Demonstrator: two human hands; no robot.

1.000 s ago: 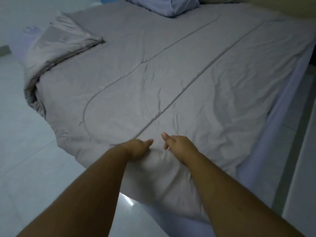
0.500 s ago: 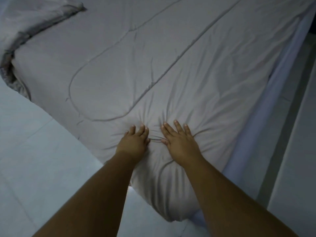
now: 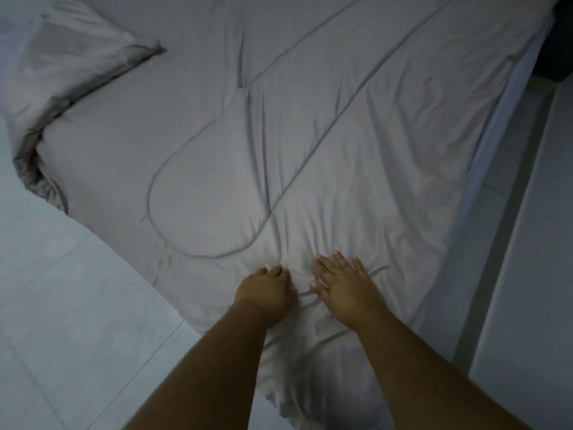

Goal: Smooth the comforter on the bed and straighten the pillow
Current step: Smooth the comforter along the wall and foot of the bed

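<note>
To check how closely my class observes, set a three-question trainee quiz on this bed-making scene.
1. True or false: the right hand is a closed fist.
2. The comforter has its folded-back corner at: A upper left; B lower right.
3. What does the left hand press on?
Key: 1 false; 2 A; 3 the comforter.

Comforter (image 3: 310, 135) lies flat and open ahead of left hand (image 3: 263, 290) and right hand (image 3: 344, 287), shallow creases only. Folded-back corner (image 3: 71, 66) makes a raised lump far left. Tiled floor (image 3: 62, 305) is wide open left of the bed. Right side is tight: narrow strip (image 3: 511, 212) beside the bed edge.
</note>
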